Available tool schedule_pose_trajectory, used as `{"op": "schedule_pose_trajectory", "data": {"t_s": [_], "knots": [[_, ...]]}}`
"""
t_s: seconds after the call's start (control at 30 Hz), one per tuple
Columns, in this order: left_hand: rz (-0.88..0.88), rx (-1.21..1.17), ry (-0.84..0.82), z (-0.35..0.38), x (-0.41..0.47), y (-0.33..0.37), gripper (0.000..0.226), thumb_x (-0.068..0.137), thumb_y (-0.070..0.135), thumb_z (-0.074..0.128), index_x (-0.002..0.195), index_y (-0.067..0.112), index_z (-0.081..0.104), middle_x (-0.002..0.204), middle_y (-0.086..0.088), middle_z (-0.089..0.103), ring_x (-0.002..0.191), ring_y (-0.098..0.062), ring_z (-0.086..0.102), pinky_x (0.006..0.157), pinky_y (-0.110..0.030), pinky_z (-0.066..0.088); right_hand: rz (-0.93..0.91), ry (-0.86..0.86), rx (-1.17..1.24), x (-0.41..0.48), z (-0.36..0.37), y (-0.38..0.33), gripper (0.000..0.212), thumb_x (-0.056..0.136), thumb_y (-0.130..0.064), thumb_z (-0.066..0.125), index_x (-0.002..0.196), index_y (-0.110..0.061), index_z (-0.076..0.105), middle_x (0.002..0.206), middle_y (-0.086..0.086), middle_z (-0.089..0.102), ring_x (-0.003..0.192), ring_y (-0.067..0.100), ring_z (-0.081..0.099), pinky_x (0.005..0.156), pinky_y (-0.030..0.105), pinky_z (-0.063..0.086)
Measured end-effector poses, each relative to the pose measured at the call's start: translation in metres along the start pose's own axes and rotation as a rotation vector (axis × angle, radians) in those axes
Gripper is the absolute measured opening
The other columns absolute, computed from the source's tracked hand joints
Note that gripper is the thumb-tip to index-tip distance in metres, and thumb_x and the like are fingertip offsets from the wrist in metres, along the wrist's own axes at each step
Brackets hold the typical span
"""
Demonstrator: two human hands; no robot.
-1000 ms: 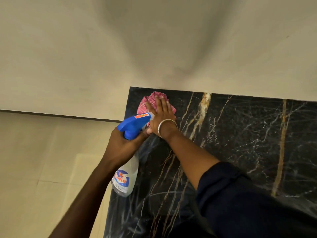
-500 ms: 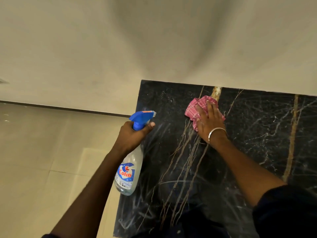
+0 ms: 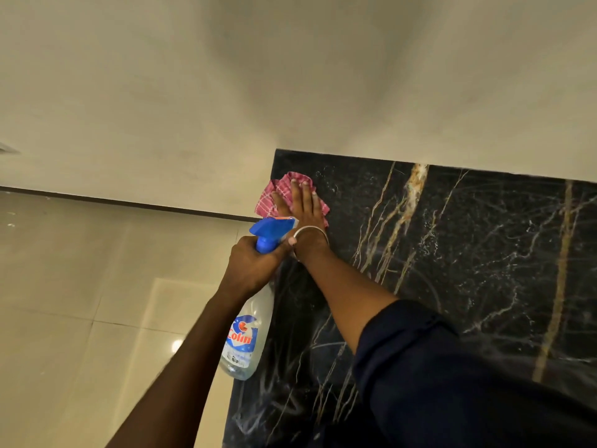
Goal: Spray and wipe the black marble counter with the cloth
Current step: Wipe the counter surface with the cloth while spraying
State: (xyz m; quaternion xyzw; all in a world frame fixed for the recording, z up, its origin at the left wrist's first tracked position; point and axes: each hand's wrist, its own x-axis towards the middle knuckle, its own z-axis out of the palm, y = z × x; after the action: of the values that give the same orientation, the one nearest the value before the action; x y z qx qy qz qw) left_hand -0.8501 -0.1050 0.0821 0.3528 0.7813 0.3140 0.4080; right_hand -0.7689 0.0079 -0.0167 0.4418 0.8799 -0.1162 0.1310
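The black marble counter (image 3: pixel 468 253) with gold and white veins fills the right half of the view. A pink checked cloth (image 3: pixel 284 189) lies in its far left corner. My right hand (image 3: pixel 303 202) presses flat on the cloth, fingers stretched out, a metal bangle at the wrist. My left hand (image 3: pixel 252 270) grips the neck of a clear spray bottle (image 3: pixel 245 337) with a blue trigger head, held just off the counter's left edge, its nozzle close to my right wrist. Faint wipe streaks show on the marble near me.
A plain beige wall (image 3: pixel 290 76) runs along the back of the counter. Left of the counter lies a glossy cream tiled floor (image 3: pixel 80 302) with a dark skirting line. My dark blue sleeve (image 3: pixel 452 383) covers the counter's near part.
My right hand has slid the cloth from beside the gold vein back left into the counter's far corner. The bottle now sits against my right wrist.
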Motion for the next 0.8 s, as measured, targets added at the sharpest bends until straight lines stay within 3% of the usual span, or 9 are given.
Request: {"op": "schedule_pose_trajectory", "data": {"t_s": [0.17, 0.33, 0.47, 0.6, 0.8], "knots": [[-0.004, 0.003, -0.004, 0.001, -0.002, 0.003, 0.032, 0.087, 0.039, 0.066, 0.087, 0.007, 0.063, 0.064, -0.005, 0.06, 0.058, -0.014, 0.057, 0.057, -0.017, 0.043, -0.058, 0.0, 0.09, -0.012, 0.002, 0.022, 0.076, 0.098, -0.048, 0.04, 0.157, -0.029, -0.005, 0.163, 0.011, -0.018, 0.149, 0.033, -0.019, 0.122, 0.049, -0.008], [-0.037, 0.009, -0.077, 0.006, -0.009, 0.007, 0.028, 0.089, 0.038, 0.064, 0.086, 0.01, 0.061, 0.064, -0.001, 0.057, 0.06, -0.012, 0.055, 0.059, -0.018, 0.04, 0.099, 0.085, 0.079, -0.063, 0.025, 0.092, 0.066, 0.1, -0.043, 0.032, 0.157, -0.028, 0.002, 0.165, 0.011, -0.009, 0.151, 0.031, -0.013, 0.12, 0.045, -0.007], [-0.015, -0.018, -0.069, 0.009, -0.014, 0.006, 0.023, 0.09, 0.036, 0.064, 0.08, 0.016, 0.057, 0.062, 0.001, 0.056, 0.058, -0.01, 0.054, 0.057, -0.015, 0.04, 0.269, 0.197, 0.125, -0.103, 0.038, 0.14, 0.063, 0.097, -0.044, 0.029, 0.156, -0.026, 0.017, 0.164, 0.015, 0.008, 0.151, 0.035, 0.003, 0.122, 0.054, 0.01], [-0.006, -0.018, -0.056, 0.013, -0.018, -0.003, 0.023, 0.089, 0.038, 0.065, 0.078, 0.019, 0.057, 0.059, 0.002, 0.055, 0.052, -0.008, 0.053, 0.054, -0.012, 0.041, 0.403, 0.185, 0.124, -0.096, 0.038, 0.116, 0.07, 0.095, -0.052, 0.023, 0.158, -0.027, 0.007, 0.164, 0.019, 0.001, 0.15, 0.04, -0.002, 0.122, 0.054, 0.004], [-0.058, -0.027, -0.008, 0.006, -0.019, -0.016, 0.029, 0.086, 0.038, 0.068, 0.073, 0.014, 0.058, 0.054, 0.0, 0.054, 0.049, -0.01, 0.051, 0.053, -0.019, 0.042, 0.145, 0.118, 0.106, -0.046, 0.024, 0.021, 0.079, 0.095, -0.059, 0.028, 0.157, -0.027, -0.009, 0.163, 0.019, -0.013, 0.149, 0.04, -0.013, 0.121, 0.055, -0.003]]}}
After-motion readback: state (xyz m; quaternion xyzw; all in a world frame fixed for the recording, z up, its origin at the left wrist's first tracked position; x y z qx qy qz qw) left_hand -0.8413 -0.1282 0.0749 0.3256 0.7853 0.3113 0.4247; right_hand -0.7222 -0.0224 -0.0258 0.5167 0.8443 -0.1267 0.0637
